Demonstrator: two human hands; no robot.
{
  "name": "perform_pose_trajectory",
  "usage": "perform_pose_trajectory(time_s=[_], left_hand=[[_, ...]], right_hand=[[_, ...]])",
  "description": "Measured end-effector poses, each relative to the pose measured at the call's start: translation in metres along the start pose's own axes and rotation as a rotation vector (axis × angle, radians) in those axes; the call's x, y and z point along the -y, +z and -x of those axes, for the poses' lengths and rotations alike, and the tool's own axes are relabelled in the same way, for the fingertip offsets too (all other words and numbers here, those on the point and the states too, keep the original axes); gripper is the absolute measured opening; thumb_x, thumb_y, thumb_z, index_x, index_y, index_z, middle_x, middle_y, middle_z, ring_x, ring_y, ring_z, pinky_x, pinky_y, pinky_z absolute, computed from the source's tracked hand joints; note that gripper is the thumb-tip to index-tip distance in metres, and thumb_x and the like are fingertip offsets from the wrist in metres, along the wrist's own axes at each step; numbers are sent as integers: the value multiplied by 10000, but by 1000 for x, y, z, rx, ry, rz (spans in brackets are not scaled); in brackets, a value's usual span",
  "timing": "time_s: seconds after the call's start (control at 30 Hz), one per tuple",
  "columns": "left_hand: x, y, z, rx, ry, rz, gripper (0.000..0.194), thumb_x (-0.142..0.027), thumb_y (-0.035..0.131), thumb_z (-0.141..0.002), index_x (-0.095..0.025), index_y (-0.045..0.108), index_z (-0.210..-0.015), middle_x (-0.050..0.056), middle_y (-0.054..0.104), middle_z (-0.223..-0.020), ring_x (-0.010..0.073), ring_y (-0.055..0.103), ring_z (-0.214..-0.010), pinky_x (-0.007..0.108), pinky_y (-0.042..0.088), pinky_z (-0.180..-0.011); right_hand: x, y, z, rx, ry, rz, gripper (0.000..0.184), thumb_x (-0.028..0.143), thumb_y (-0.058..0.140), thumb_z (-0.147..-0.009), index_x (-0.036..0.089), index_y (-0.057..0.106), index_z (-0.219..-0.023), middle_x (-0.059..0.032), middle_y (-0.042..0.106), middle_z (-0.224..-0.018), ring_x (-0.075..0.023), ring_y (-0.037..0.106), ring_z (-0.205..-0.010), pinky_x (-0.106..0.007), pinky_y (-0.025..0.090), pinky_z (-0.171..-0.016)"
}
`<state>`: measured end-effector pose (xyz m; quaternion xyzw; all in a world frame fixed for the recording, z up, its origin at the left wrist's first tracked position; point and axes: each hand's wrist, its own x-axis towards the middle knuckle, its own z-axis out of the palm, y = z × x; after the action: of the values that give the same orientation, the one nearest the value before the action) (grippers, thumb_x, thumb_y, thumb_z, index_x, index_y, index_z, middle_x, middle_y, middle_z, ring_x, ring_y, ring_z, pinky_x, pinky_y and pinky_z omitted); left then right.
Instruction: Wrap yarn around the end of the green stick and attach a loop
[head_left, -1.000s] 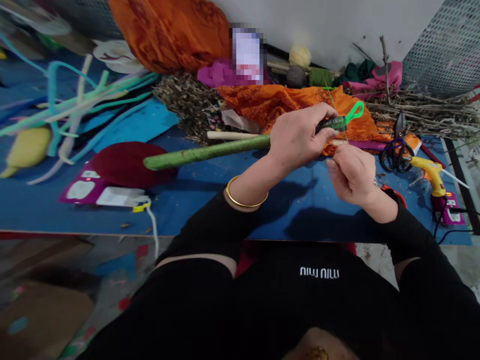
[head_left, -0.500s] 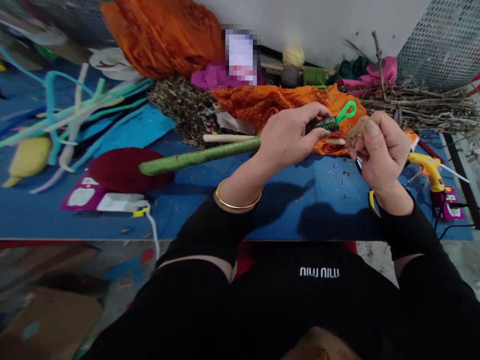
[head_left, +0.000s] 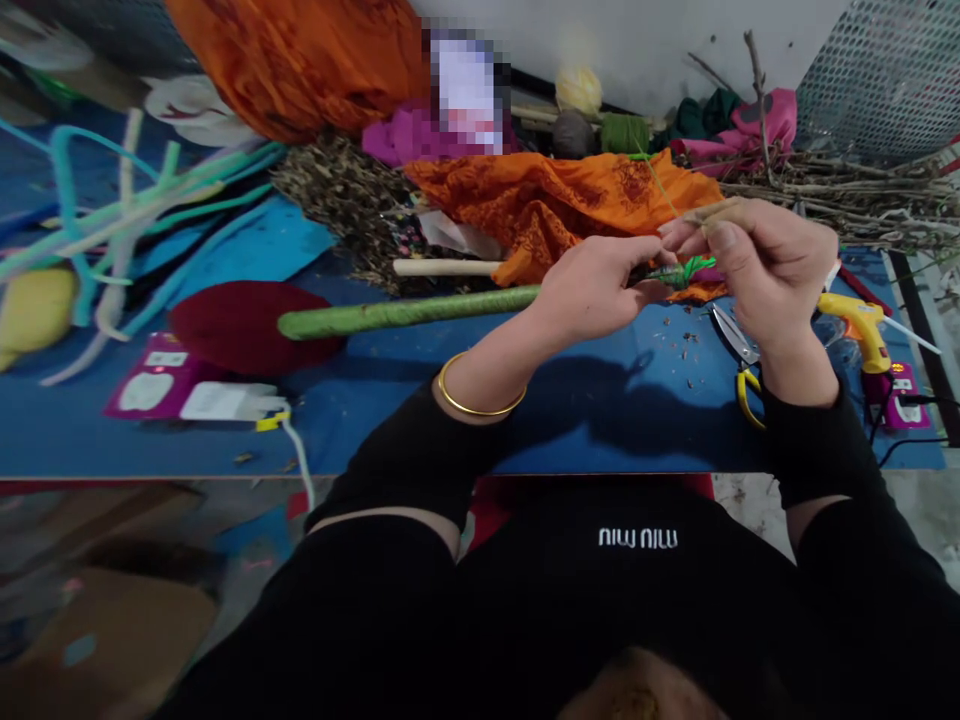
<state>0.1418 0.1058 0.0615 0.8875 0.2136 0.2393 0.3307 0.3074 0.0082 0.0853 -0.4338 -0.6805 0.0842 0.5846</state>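
My left hand is closed around the right end of a long green wrapped stick that stretches left over the blue table. A bright green pipe cleaner sticks out of that end. My right hand is just right of it, fingers pinched on a small brownish twig piece held above the stick's tip. The two hands nearly touch.
A yellow glue gun and small snips lie at the right. Orange cloth, dried twigs and yarn balls fill the back. A dark red felt piece, purple cards and foam tubes lie left.
My right hand has risen and moved left, bringing the twig piece over the stick's tip. My left hand has lowered the stick's end slightly. The view has shifted a little.
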Motion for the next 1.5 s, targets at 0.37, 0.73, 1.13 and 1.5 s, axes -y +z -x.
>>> perform_pose_trajectory(time_s=[0.37, 0.73, 1.13, 1.5], left_hand=[[-6, -9, 1, 144, 92, 126, 289, -366, 667, -931, -173, 626, -719, -19, 657, -683, 116, 592, -656, 232, 407, -602], [-10, -10, 2, 134, 68, 161, 145, -295, 680, -899, -161, 732, -914, -9, 674, -685, 123, 617, -631, 241, 438, -602], [-10, -9, 4, 131, 50, 117, 183, -224, 666, -867, -152, 781, -990, 10, 743, -772, 137, 662, -699, 247, 503, -676], [-17, -6, 8, 92, 53, 33, 261, -288, 707, -848, -180, 807, -1062, 32, 816, -963, 188, 728, -833, 298, 552, -808]], right_hand=[[21, -5, -3, 351, 2, -101, 275, 412, 682, -974, 211, 783, -816, -12, 780, -832, -162, 787, -851, -302, 637, -785], [14, -5, -1, 15, 6, -45, 192, 311, 673, -997, 312, 819, -872, 0, 806, -853, -156, 753, -772, -290, 595, -700], [8, -4, 1, -25, 120, -102, 295, 507, 702, -956, 284, 807, -794, -20, 775, -773, -158, 688, -671, -308, 591, -675], [-59, 4, -3, 111, 657, -471, 489, 658, 839, -737, 190, 697, -737, -16, 745, -708, -106, 649, -596, -248, 578, -596]])
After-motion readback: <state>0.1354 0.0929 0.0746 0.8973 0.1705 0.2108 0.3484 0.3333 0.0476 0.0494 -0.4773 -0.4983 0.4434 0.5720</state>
